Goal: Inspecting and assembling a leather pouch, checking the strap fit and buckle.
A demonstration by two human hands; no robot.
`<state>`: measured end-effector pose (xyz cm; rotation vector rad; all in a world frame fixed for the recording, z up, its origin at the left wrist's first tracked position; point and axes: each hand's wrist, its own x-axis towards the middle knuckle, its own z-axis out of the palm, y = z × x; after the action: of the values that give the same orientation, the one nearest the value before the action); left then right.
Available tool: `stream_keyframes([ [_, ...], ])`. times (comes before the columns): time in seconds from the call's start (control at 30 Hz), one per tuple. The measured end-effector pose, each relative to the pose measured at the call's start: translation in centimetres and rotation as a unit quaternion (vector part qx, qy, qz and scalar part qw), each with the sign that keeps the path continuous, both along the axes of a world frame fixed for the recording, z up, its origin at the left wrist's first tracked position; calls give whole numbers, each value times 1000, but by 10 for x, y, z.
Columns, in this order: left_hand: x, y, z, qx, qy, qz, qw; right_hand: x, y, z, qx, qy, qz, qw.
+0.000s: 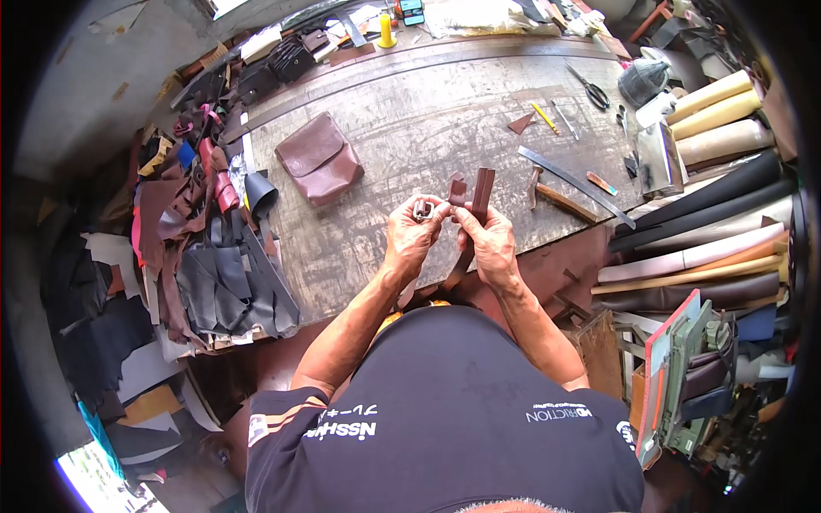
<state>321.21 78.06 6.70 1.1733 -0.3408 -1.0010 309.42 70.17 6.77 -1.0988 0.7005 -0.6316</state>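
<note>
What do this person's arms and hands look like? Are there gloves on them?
No gloves! The left hand and right hand are bare, and so are the forearms. The shirt is dark, with short sleeves. The left sleeve has orange stripes.

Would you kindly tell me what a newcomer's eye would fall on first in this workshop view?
Probably the flapped brown leather bag on the left half of the worktable. Next come the heaped leather scraps along its left edge, then the brown strap in the right hand near the table's front edge.
</note>
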Motion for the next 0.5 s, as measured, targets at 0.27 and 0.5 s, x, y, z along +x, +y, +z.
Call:
stream_keyframes([
  [0.27, 21, 44, -90, 162, 38, 5, 986, 32, -19, -109, 62, 138, 59, 987],
  [0.5, 29, 98, -93, 140, 32, -25, 989, 55, -27, -178, 90, 174, 62, 979],
])
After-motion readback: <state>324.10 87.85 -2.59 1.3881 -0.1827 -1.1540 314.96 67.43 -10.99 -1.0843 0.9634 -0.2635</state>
